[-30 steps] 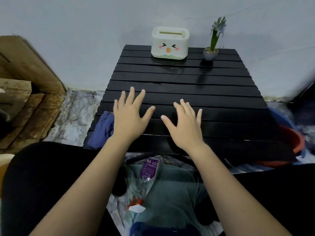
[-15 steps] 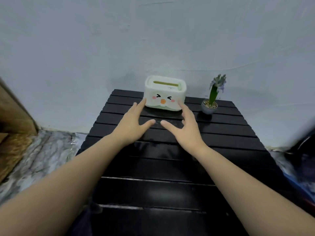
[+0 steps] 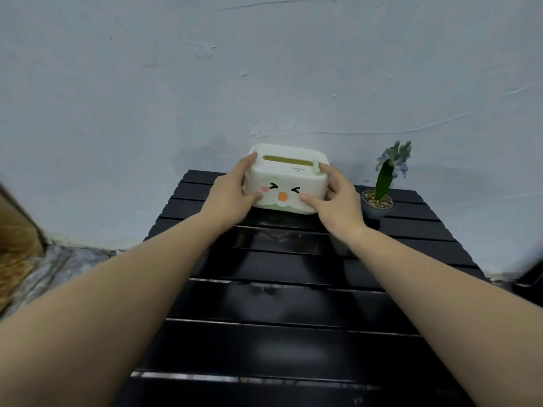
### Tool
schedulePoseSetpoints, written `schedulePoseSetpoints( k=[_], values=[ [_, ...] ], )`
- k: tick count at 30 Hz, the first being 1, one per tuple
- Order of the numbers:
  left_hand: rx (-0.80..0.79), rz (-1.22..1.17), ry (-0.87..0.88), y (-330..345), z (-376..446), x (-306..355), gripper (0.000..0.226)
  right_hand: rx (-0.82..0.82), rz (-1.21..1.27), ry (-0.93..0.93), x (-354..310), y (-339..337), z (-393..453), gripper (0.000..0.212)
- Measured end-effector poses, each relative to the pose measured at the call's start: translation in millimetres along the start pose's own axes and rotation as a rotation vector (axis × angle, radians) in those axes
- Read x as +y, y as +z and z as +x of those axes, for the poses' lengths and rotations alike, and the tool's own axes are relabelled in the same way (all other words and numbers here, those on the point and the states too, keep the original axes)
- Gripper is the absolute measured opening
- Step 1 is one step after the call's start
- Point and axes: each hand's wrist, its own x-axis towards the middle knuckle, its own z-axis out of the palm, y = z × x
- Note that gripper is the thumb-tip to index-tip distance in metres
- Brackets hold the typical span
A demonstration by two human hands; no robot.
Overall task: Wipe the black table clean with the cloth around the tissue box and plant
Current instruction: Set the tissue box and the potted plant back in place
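Observation:
A white tissue box (image 3: 286, 179) with a cartoon face and a green base stands at the far edge of the black slatted table (image 3: 293, 304), close to the wall. My left hand (image 3: 232, 190) grips its left side, thumb on the front face. My right hand (image 3: 338, 198) grips its right side the same way. A small potted plant (image 3: 382, 189) with a green leaf and pale purple flowers stands just right of my right hand. No cloth is in view.
A pale blue wall (image 3: 264, 69) rises directly behind the table. A wooden board (image 3: 17, 239) leans at the left over a marbled floor (image 3: 58, 268). A dark object (image 3: 529, 277) sits at the right edge.
Both hands went from lying flat on the table's near slats to reaching forward and closing on the sides of the tissue box. The view tilted up, and the blue cloth left the frame.

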Motion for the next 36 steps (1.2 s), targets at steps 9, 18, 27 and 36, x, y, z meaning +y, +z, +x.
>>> schedulePoseSetpoints(
  k=[9, 18, 27, 36],
  values=[
    [0.111, -0.079, 0.046, -35, -70, 12, 0.07, -0.052, 0.055, -0.088, -39, -9, -56, 0.069],
    [0.076, -0.046, 0.019, -62, -144, 18, 0.07, -0.072, -0.038, -0.107, -59, -12, -126, 0.066],
    [0.071, 0.183, 0.061, -63, -169, 23, 0.084, -0.26, -0.211, -0.086, -50, -38, -142, 0.104],
    [0.217, 0.189, 0.423, -26, -168, 109, 0.042, -0.109, -0.655, -0.076, -29, -114, -128, 0.05]
  ],
)
